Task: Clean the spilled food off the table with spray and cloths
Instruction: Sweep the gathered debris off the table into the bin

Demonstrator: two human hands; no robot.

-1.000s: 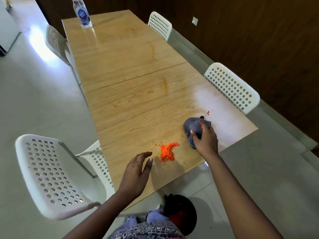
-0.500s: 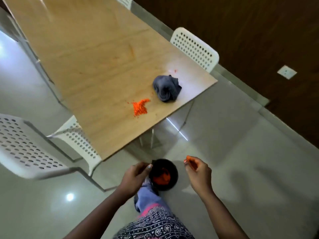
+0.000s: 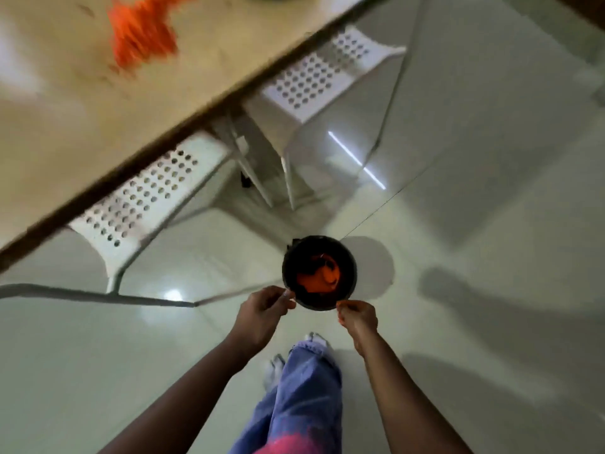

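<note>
the pale wooden table lies well beyond the fingertips, its blurred orange heap of spilled food loose and light, best gathered by cupped fingers. the small round black bin on the floor looks light and stiff; the left hand and right hand have fingers curled at its near rim, though whether they grip it i cannot tell.

A blurred heap of orange spilled food lies on the light wooden table near its edge, while more orange matter sits inside a small black round bin standing upright on the floor.
</note>
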